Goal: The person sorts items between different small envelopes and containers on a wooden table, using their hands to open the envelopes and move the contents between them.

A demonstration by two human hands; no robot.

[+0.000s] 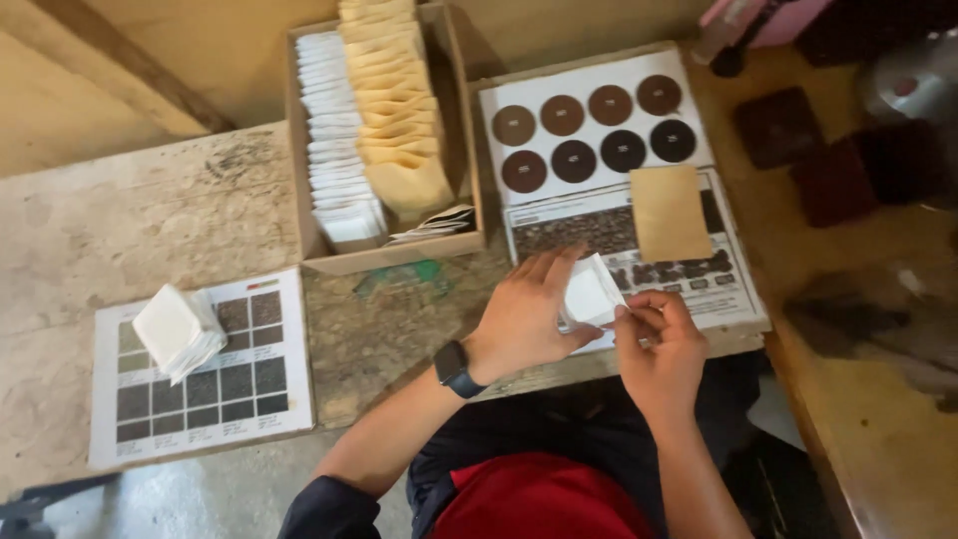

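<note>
The left hand (524,314) and the right hand (661,349) meet over the near edge of the tabletop (150,215), both closed on one small white paper sachet (591,292). The left hand's fingers lie flat behind the sachet with the thumb against its lower edge; the right hand pinches the sachet's lower right corner between thumb and fingertips. The sachet stands tilted between the two hands, lifted off the surface. A dark smartwatch (456,368) sits on the left wrist.

Just beyond the hands lies a printed sheet with dark granule photographs (619,235), and on it, just beyond the right hand, rests a flat brown paper envelope (670,213). Farther beyond is a white card with eight dark round discs (594,125) in two rows. Beyond the left hand stands an open cardboard box (384,255), holding a row of white sachets (334,150) beside a row of tan envelopes (394,100). A green-tinted clear item, too blurred to name, lies between that box and the left hand.

Well to the left of the left hand, a chart of grey and dark squares (215,384) lies on the tabletop, with a small stack of white sachets (178,331) on its upper left part.
</note>
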